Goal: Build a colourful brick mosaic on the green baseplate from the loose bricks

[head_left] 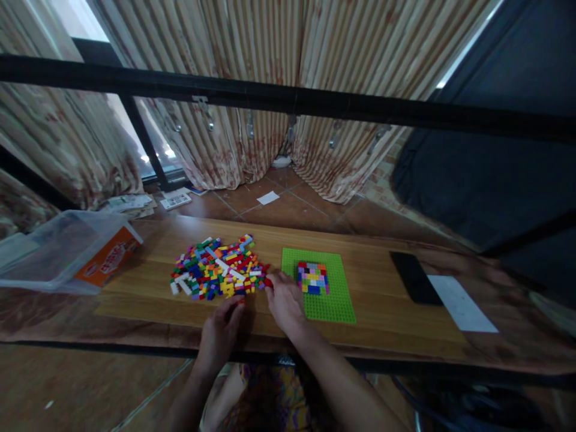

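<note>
A heap of loose toy bricks in many colours lies on a wooden board. My left hand is at the heap's near edge, its thumb and forefinger pinched on a small red brick. At the heap's right side, my right hand has its fingers curled together at a red brick; the grip is partly hidden. Just right of that hand is a green baseplate, its left edge partly covered by the hand. Bricks of several colours form a compact block on the plate.
A clear plastic bin with an orange label stands at the left. On the right lie a black phone-like slab and a white sheet. A dark metal bar crosses beyond the wooden board, before striped curtains.
</note>
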Demonstrator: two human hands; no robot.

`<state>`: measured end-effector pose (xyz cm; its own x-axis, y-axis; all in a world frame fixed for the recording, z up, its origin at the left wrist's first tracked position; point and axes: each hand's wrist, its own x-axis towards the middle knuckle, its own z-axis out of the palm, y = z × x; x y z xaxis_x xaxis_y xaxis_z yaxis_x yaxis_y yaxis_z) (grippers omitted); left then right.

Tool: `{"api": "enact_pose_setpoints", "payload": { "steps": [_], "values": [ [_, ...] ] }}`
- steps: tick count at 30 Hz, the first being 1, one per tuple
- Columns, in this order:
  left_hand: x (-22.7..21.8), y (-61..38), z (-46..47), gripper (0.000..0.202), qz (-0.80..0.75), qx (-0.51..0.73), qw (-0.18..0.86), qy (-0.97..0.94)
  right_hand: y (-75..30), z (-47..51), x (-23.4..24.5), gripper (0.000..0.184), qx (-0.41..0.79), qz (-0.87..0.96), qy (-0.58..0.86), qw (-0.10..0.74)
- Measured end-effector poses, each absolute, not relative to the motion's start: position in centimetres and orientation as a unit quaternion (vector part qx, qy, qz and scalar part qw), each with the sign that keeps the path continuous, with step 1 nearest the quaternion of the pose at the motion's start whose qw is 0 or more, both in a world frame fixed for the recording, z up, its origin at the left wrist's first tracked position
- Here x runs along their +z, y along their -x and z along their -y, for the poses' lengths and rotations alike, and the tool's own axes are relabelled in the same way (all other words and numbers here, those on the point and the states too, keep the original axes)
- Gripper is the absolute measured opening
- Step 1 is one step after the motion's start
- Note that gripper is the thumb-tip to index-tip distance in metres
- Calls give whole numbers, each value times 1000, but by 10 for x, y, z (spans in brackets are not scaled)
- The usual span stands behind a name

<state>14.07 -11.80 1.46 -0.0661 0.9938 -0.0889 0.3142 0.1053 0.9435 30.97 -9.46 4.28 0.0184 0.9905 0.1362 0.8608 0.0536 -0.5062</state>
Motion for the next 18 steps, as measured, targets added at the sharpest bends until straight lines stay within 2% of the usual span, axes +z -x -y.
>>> {"api": "enact_pose_setpoints", "payload": {
  "steps": [8,18],
  "values": [
    [24,-145,118,49,-586,430,498,-474,-315,112,45,28,225,655,638,337],
    [41,-158,132,34,-518,429,530,-517,-309,143,54,34,329,689,529,370]
  ]
}}
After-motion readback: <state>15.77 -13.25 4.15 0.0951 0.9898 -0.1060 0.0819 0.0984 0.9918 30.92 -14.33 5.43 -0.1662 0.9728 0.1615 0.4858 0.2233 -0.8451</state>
